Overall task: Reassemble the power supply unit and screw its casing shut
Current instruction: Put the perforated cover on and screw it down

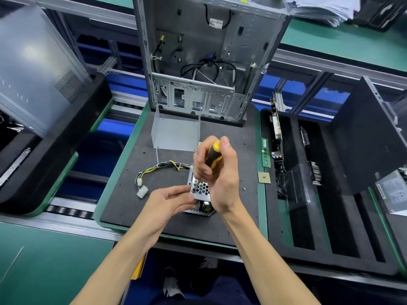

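On the black mat (136,208), towards its left edge, a white connector (142,191) ends a yellow-and-black wire bundle (163,166) running right to the power supply unit (201,190), which stands near the mat's front edge. The left hand (169,200) holds the unit's near left side, fingers closed against the metal. Behind, a bent metal cover (176,134) stands near the open computer case (198,62) at the mat's back edge. The right hand (218,172) is wrapped round a yellow-and-black screwdriver (213,156) — its tip sits on the unit's perforated top. Off the mat's right edge lie a memory stick (265,155) and a processor chip (264,177).
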Action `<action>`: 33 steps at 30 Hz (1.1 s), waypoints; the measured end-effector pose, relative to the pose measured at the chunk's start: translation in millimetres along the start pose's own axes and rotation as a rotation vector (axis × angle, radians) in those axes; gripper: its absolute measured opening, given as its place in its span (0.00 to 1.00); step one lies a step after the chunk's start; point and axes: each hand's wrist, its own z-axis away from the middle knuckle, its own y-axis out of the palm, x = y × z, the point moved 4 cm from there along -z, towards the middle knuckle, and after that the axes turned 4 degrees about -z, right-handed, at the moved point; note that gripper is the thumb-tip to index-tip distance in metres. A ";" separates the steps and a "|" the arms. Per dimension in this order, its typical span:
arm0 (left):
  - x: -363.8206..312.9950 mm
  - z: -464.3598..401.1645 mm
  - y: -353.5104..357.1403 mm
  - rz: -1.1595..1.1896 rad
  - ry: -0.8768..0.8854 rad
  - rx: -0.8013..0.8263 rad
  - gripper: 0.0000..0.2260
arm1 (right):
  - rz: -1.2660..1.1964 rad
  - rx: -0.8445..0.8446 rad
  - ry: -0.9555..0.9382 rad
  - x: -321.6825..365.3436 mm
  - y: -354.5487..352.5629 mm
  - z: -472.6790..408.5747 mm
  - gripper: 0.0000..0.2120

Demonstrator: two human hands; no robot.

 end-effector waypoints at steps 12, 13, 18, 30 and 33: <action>4.2 -1.9 -3.5 0.014 0.007 0.011 0.17 | 0.141 0.017 -0.047 4.4 6.8 0.1 0.11; 4.3 -1.9 -3.6 0.020 0.009 0.019 0.18 | 0.153 0.016 -0.042 4.1 8.0 0.4 0.11; 4.8 -0.9 -4.2 0.031 0.012 0.006 0.17 | 0.216 0.069 -0.020 3.6 13.3 1.8 0.17; 6.4 2.1 -5.7 0.033 0.030 0.007 0.15 | 0.224 0.026 -0.026 4.6 15.5 1.6 0.05; 7.2 2.1 -7.3 0.021 0.032 0.004 0.14 | 0.269 0.050 -0.016 3.2 19.1 2.4 0.15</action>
